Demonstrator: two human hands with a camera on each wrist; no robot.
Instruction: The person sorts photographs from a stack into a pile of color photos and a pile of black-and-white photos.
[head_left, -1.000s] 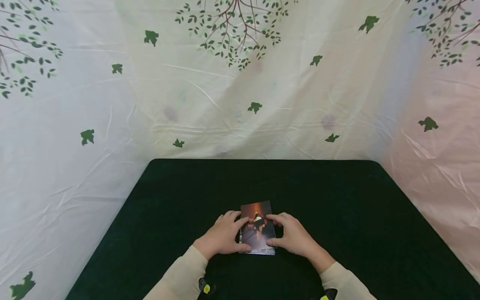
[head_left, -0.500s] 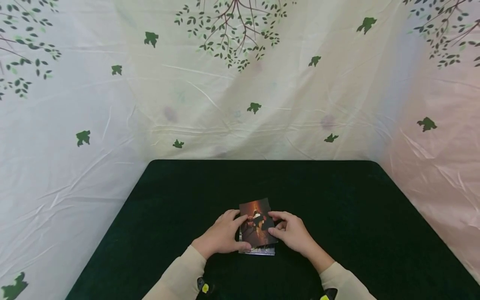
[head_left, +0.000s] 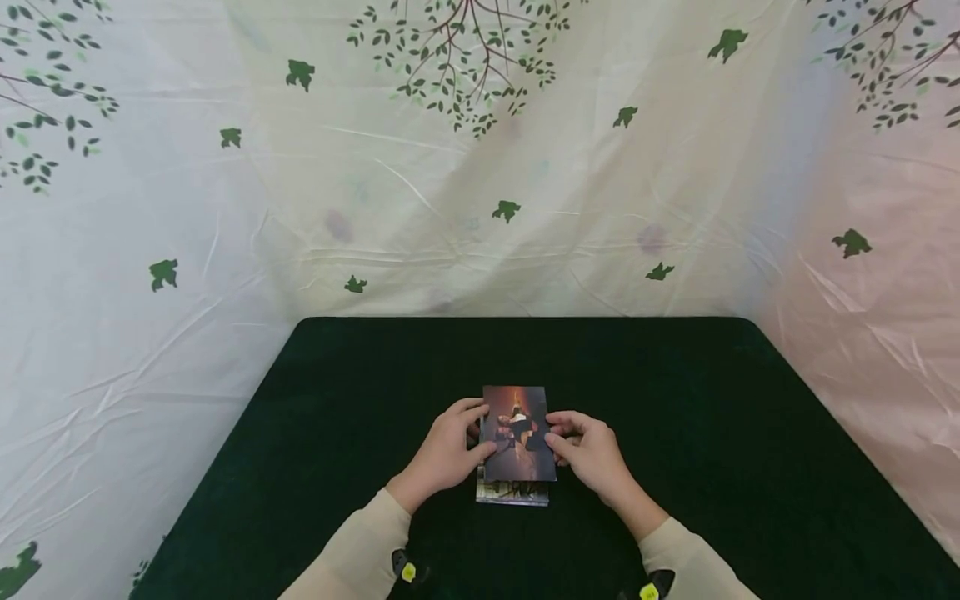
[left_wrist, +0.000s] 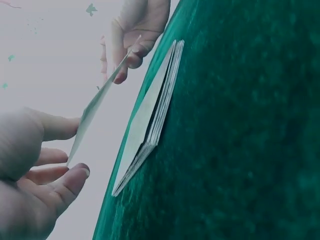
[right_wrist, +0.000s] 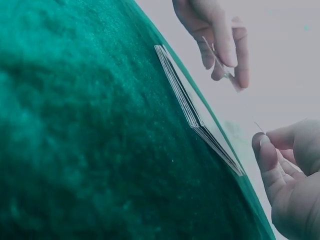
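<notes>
Top card [head_left: 518,433]: dark picture face up, orange glow near the far end; lifted clear of the stack [head_left: 512,493], hovering just above it and shifted a little toward the far side, so that the stack's near edge shows beneath; held flat by both long edges, probably to keep the printed face free of fingerprints and the card from bending.

Left hand [head_left: 444,454]: thumb and curled fingers pinching the card's left edge; seen from the left wrist as thumb below and fingers above the thin white edge [left_wrist: 95,107].

Right hand [head_left: 592,454]: thumb and forefinger pinching the right edge, remaining fingers tucked loosely behind; confirmed in the right wrist view, fingertips [right_wrist: 267,150] closed on a sliver of card.

Stack: several cards squared together, lying flat on the dark green cloth [head_left: 675,400], near the front middle of the table; left untouched by either hand, its top card pale in the wrist views [left_wrist: 150,115] [right_wrist: 200,122].

Surroundings: cream backdrop [head_left: 480,167] printed with branches and green leaves, draped behind and to both sides; beige sleeves [head_left: 360,550] on both forearms.
</notes>
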